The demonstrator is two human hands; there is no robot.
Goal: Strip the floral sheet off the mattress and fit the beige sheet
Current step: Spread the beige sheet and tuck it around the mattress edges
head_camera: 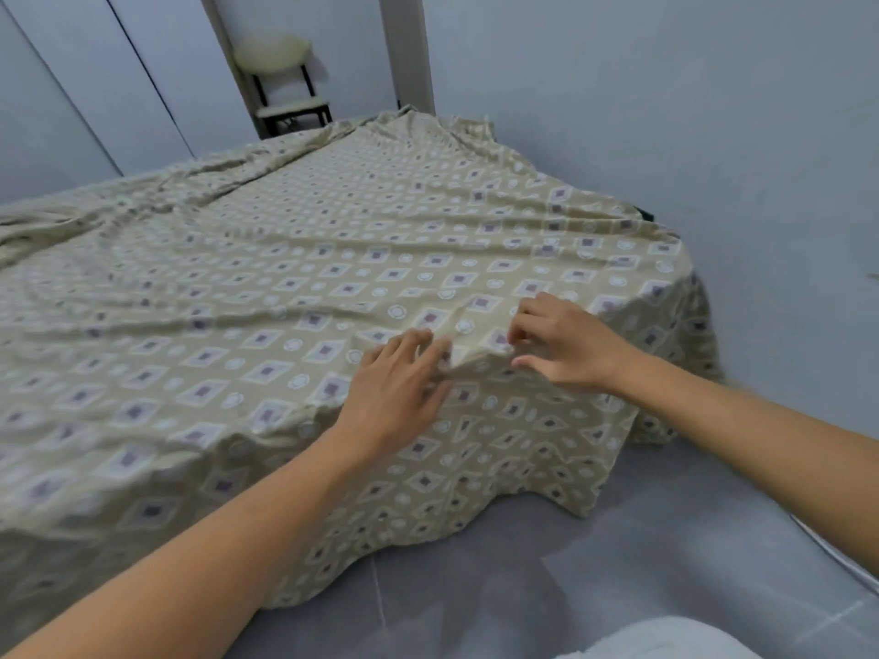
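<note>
A beige sheet (333, 259) with a diamond and circle print lies spread over the whole mattress, and its edges hang down toward the floor on the near side and at the right corner. Near the front right part of the bed, my left hand (399, 397) rests on the cloth with fingers together, pinching a raised fold. My right hand (566, 347) grips the same fold from the other side with thumb and fingers. The mattress itself is hidden under the sheet. No floral sheet is in view.
A grey tiled floor (594, 563) runs along the near side of the bed. A chair (290, 83) with a pale round back stands in the far corner. Walls close in at the back and right. Something white (661, 639) shows at the bottom edge.
</note>
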